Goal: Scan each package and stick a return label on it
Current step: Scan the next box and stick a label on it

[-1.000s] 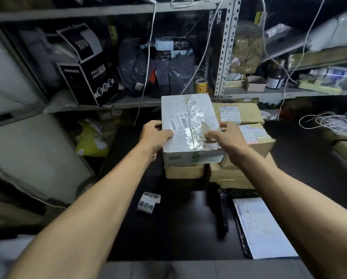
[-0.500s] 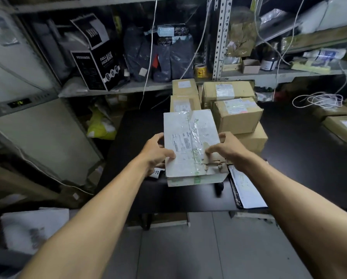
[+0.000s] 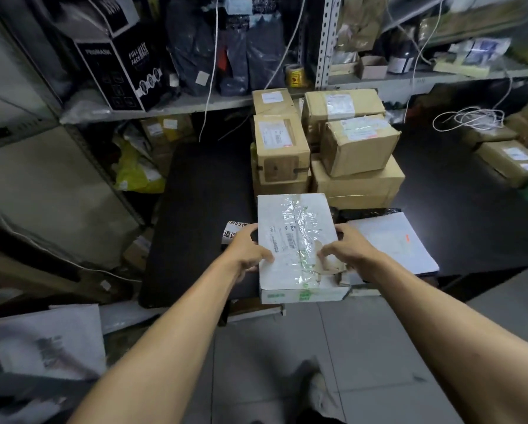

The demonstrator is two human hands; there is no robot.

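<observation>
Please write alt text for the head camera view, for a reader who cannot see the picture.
Two bare hands, left hand and right hand, hold a flat white taped package by its sides above the near edge of a black table. Behind it stand stacked brown cardboard boxes; a label roll lies beside the left hand.
</observation>
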